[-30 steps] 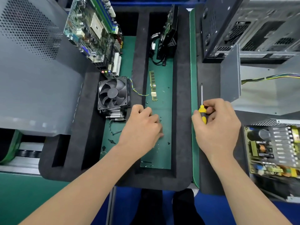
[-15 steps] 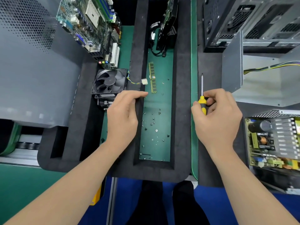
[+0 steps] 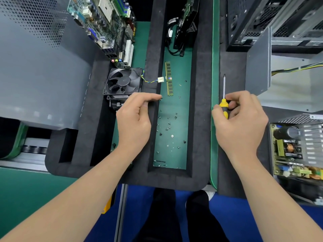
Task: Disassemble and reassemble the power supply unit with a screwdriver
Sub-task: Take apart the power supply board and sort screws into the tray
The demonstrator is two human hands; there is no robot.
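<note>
Forearms reach up from the bottom edge, above dark trousers (image 3: 164,215) and a blue floor. The left hand (image 3: 134,119) hovers over a wall of the black foam tray (image 3: 201,102). Its fingers are curled and the index finger points right. A tiny screw (image 3: 161,97) shows at that fingertip, but it is too small to tell whether the hand is pinching it.

The right hand (image 3: 241,123) is to the right of the tray, over a dark mat. Its thumb and curled fingers grip the yellow handle of the screwdriver (image 3: 223,103), whose thin shaft points straight away from the person.

Between the hands, loose screws (image 3: 167,126) lie scattered on the green floor of the tray's long middle compartment. At the right edge, just beside the right wrist, sits the power supply unit (image 3: 297,149). It is open, so its circuit board, a capacitor and a copper coil are exposed.

Beyond the left hand, a black cooling fan (image 3: 123,81) rests in the next compartment, and its white connector (image 3: 160,79) lies on the foam wall. A memory stick (image 3: 169,78) lies lengthwise in the middle compartment, past the screws. A grey metal cover (image 3: 258,63) stands upright beyond the right hand, with yellow and black wires (image 3: 297,68) beside it.

Farthest back are a motherboard (image 3: 99,20) on the left and a computer case (image 3: 262,20) on the right. A perforated grey panel (image 3: 35,58) fills the left side.
</note>
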